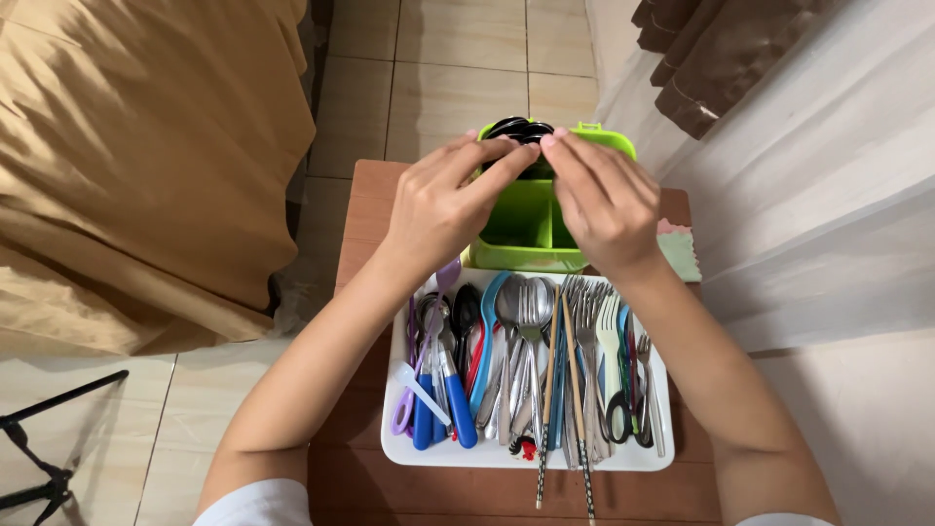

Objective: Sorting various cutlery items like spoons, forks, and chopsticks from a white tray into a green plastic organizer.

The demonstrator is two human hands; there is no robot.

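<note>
My left hand [443,207] and my right hand [602,201] meet above a green divided plastic caddy [526,229] on a small brown table [365,209]. Both sets of fingertips pinch a bunch of black spoon heads [519,130] at the caddy's far side. Their handles are hidden behind my hands. In front of the caddy lies a white tray [409,450] packed with several spoons, forks, chopsticks and scissors.
A tan cloth-covered bed or sofa [146,156] fills the left. White curtain fabric [828,195] hangs at the right. A black tripod leg [49,409] stands on the tiled floor at the lower left. A pale cloth [680,251] lies beside the caddy.
</note>
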